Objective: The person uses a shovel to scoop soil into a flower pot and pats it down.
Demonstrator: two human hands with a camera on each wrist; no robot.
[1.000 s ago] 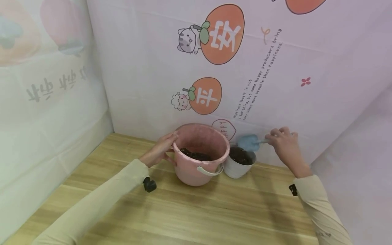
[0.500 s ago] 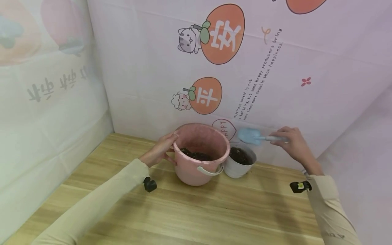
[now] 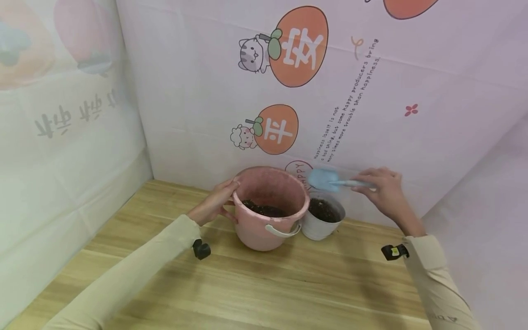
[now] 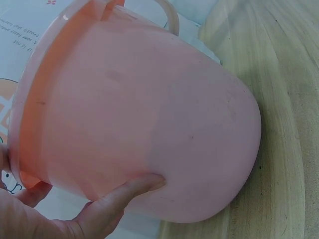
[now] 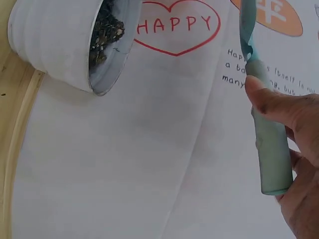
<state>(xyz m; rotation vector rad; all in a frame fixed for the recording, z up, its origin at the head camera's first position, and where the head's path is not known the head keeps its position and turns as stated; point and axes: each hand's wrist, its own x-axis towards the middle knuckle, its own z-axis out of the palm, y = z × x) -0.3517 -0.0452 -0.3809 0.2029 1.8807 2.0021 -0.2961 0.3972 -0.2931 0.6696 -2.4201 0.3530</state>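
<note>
A pink bucket (image 3: 255, 233) with dark soil (image 3: 264, 209) inside stands upright on the wooden table. My left hand (image 3: 216, 200) grips it on the left side at the rim; in the left wrist view the thumb (image 4: 134, 188) lies along its wall. My right hand (image 3: 384, 191) holds a light blue trowel (image 3: 323, 179) by its handle (image 5: 271, 149), thumb on top. The trowel's blade hangs above the back of a white pot (image 3: 318, 230), pointing left toward the bucket. Dark soil (image 5: 107, 35) fills much of the pot, which stands close to the bucket's right side.
A white printed cloth (image 3: 198, 91) rises right behind the bucket and pot, and more cloth (image 3: 82, 165) hangs at the left and right. The bucket's pale bail handle (image 3: 282, 231) hangs down in front. Wooden table (image 3: 264, 288) extends toward me.
The trowel has risen from low over the white pot, drawn right, then come back left toward the bucket. My left hand and the bucket have stayed put.
</note>
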